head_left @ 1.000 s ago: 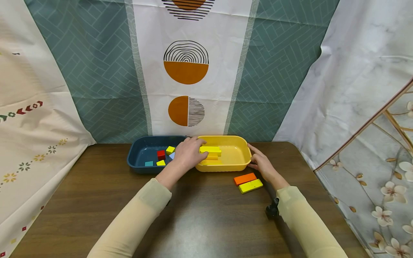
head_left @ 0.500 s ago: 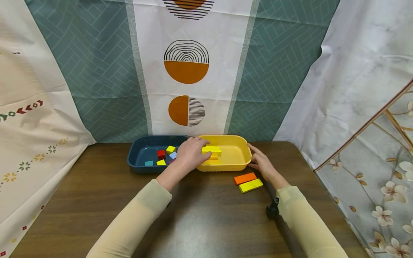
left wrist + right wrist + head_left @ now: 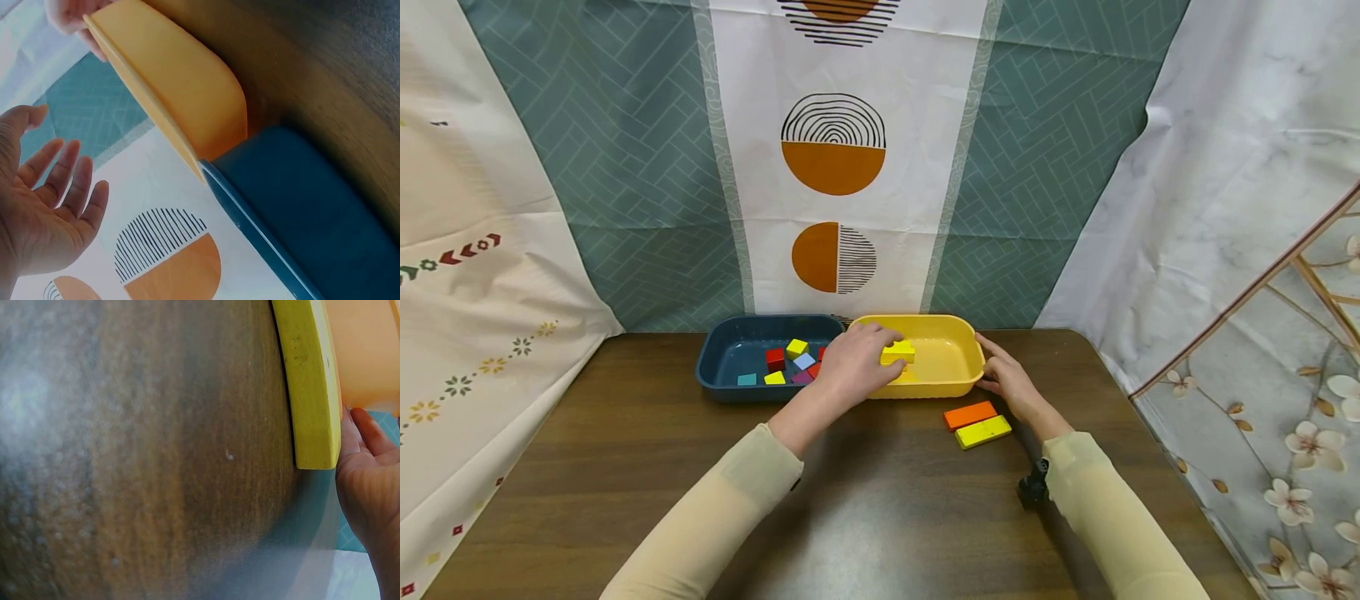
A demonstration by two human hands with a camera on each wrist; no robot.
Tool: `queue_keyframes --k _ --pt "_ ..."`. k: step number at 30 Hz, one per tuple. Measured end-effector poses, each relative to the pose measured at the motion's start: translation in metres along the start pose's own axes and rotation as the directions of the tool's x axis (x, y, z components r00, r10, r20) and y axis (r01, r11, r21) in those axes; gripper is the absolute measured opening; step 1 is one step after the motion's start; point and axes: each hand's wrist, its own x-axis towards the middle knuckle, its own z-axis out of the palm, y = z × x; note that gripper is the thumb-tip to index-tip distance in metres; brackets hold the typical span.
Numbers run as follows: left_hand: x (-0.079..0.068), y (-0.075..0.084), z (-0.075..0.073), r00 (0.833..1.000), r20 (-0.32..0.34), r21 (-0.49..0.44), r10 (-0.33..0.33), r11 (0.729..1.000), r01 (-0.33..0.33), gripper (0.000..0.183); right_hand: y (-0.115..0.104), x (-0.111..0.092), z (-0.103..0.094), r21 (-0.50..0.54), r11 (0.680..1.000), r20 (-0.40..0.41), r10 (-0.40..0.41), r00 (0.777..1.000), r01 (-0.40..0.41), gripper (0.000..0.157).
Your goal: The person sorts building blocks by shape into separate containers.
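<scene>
My left hand (image 3: 856, 358) hovers over the left end of a yellow plastic bin (image 3: 925, 389), thumb and fingers spread. In the head view its fingertips overlap a yellow block (image 3: 899, 352) lying on top of other blocks in the bin. The left wrist view shows this hand (image 3: 53, 206) above the rim with nothing in its fingers. My right hand (image 3: 1011, 385) rests its fingers against the bin's right end; the right wrist view shows those fingers (image 3: 372, 431) extended to the orange-looking wall. The blocks under my left hand are partly hidden.
A dark blue bin (image 3: 737, 394) with several small coloured blocks adjoins the yellow bin on the left. An orange block (image 3: 969, 415) and a yellow block (image 3: 983, 432) lie on the brown table (image 3: 880, 517) in front of my right hand. A patterned curtain (image 3: 835, 250) hangs behind.
My left hand has shifted a little to the right over the yellow bin, uncovering more blocks in the blue bin. My right hand has stayed in place.
</scene>
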Motion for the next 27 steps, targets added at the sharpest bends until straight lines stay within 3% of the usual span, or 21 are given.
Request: queue_keyframes --k 6,15,27 --pt "-0.005 0.007 0.002 1.000 -0.001 -0.010 0.026 1.000 -0.026 0.044 -0.013 -0.006 0.003 0.028 0.999 0.009 0.020 1.000 -0.020 0.067" --pt "-0.009 0.017 0.005 0.996 0.000 -0.002 0.090 0.996 -0.090 0.043 0.008 0.005 -0.002 -0.010 1.000 -0.021 0.001 1.000 -0.001 0.066" --pt "-0.013 0.026 0.007 0.993 -0.003 0.002 0.118 0.993 -0.118 0.041 0.012 0.006 -0.003 -0.038 0.999 -0.033 -0.008 0.999 0.007 0.067"
